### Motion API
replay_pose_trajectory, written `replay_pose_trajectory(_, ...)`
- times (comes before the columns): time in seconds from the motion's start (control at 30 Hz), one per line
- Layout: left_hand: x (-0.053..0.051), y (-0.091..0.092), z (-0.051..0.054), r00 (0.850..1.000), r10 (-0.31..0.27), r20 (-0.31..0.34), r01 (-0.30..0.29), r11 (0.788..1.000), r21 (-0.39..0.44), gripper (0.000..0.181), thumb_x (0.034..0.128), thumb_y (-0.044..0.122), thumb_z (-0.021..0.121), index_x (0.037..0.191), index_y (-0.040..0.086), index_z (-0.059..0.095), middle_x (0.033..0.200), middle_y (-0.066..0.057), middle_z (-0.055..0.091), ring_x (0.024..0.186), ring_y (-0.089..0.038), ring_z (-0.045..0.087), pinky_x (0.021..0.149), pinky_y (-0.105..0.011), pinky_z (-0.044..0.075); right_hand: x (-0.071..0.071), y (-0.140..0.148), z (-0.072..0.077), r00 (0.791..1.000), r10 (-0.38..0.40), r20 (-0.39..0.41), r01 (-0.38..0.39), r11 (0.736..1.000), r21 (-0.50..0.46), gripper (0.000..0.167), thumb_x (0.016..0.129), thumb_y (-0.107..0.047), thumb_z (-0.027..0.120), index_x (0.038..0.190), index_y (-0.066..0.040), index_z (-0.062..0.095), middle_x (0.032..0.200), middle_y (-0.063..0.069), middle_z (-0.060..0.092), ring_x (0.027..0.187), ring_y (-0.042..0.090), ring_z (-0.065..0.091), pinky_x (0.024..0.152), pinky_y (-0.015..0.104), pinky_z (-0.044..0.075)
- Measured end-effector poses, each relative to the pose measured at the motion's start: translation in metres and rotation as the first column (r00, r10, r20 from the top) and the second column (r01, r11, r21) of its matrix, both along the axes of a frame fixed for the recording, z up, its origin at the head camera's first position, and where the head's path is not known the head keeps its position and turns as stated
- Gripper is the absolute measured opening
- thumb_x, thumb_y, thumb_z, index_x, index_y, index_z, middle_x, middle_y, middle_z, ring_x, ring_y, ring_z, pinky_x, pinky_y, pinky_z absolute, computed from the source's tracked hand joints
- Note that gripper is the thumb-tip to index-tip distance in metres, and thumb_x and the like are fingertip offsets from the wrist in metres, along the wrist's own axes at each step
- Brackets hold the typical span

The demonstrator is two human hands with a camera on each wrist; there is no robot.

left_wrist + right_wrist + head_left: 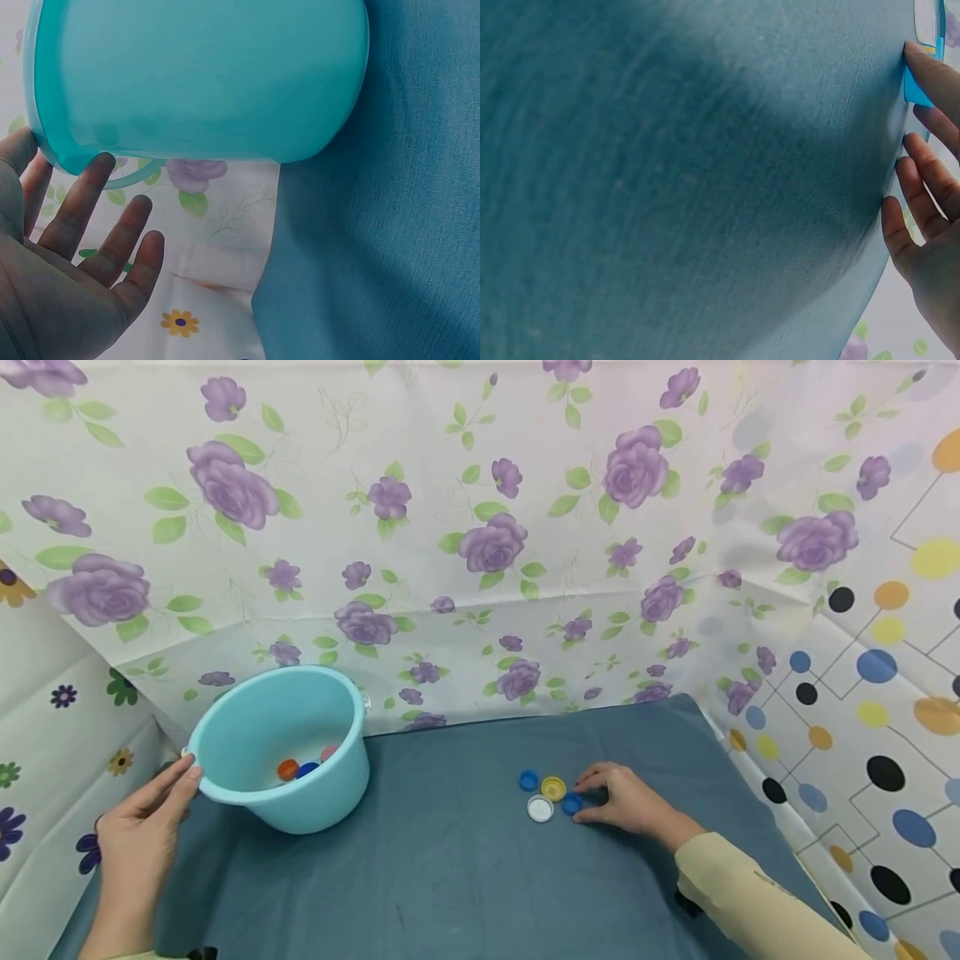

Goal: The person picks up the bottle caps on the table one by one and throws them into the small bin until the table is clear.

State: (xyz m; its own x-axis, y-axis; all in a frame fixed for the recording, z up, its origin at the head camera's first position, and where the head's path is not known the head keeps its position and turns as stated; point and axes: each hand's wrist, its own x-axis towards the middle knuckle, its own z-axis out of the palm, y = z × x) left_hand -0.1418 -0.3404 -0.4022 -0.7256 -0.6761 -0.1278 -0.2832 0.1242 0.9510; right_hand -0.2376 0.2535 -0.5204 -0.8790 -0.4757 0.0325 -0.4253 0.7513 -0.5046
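bucket (318, 797) in left hand (142, 835), caps (288, 769) inside partly out of sight

One bucket (322, 793); four caps (553, 789) outside, apparently three inside.

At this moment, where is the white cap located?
In the head view, the white cap lies on the blue-grey cloth, slightly right of centre, just below the yellow cap and left of the blue cap at the right hand.

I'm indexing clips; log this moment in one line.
left hand: pinches bucket rim | right hand: pinches rightmost blue cap | nearby: yellow cap, white cap, other blue cap | inside bucket: pieces
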Motion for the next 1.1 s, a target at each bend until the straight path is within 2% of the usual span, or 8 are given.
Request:
replay_pose_trajectory(0.23, 0.0, -0.001, 0.002, 1.0, 0.006, -0.015, -0.006, 0.999, 0.039, 0.048, 0.0744, 0.041, 0.076, 0.119, 0.027, 0.065, 0.105, 0.026, 0.065, 0.079, 0.011, 0.06, 0.055, -0.007, 0.046, -0.003, -0.002, -0.001, 1.0, -0.009, -0.029, 0.01, 0.999, 0.032, 0.034, 0.072, -0.048, 0.077, 0.102, -0.034, 0.071, 0.104, -0.019, 0.058, 0.1, 0.004, 0.055, 0.085, 0.033, 0.05)
replay_pose_trajectory(0.43, 0.0, -0.001, 0.001, 1.0, 0.004, -0.018, -0.004, 1.0, 0.026, 0.047, 0.0747, 0.042, 0.076, 0.119, 0.028, 0.065, 0.106, 0.025, 0.065, 0.079, 0.012, 0.059, 0.055, -0.007, 0.046, -0.004, -0.006, 0.0, 0.999, -0.023, -0.045, 0.025, 0.999, 0.03, 0.03, 0.075, -0.047, 0.075, 0.101, -0.032, 0.071, 0.1, -0.018, 0.059, 0.095, 0.002, 0.056, 0.082, 0.032, 0.051)
replay_pose_trajectory(0.67, 0.001, 0.0, 0.001, 1.0, 0.002, -0.021, -0.001, 1.0, 0.017, 0.047, 0.0753, 0.041, 0.076, 0.119, 0.027, 0.065, 0.104, 0.026, 0.065, 0.077, 0.012, 0.06, 0.055, -0.007, 0.046, -0.005, -0.007, 0.001, 0.997, -0.08, 0.025, 0.08, 0.996, -0.029, 0.026, 0.076, -0.041, 0.076, 0.098, -0.029, 0.07, 0.097, -0.016, 0.063, 0.092, 0.003, 0.059, 0.078, 0.029, 0.052)
replay_pose_trajectory(0.83, 0.001, 0.0, 0.001, 1.0, 0.0, -0.018, 0.0, 1.0, 0.006, 0.047, 0.0757, 0.041, 0.075, 0.119, 0.028, 0.065, 0.104, 0.026, 0.065, 0.078, 0.012, 0.059, 0.055, -0.007, 0.046, -0.008, -0.009, 0.007, 0.988, -0.127, 0.085, 0.131, 0.99, -0.053, 0.027, 0.077, -0.04, 0.076, 0.1, -0.028, 0.068, 0.097, -0.013, 0.064, 0.089, 0.004, 0.06, 0.075, 0.028, 0.052)
replay_pose_trajectory(1.1, 0.001, -0.001, 0.002, 1.0, -0.002, -0.016, 0.002, 1.0, 0.025, 0.047, 0.075, 0.041, 0.076, 0.119, 0.028, 0.065, 0.105, 0.026, 0.065, 0.079, 0.012, 0.059, 0.055, -0.006, 0.046, -0.018, -0.016, 0.026, 0.978, -0.167, 0.123, 0.176, 0.982, -0.065, 0.033, 0.08, -0.042, 0.072, 0.108, -0.028, 0.065, 0.109, -0.009, 0.064, 0.102, 0.013, 0.061, 0.078, 0.035, 0.054)
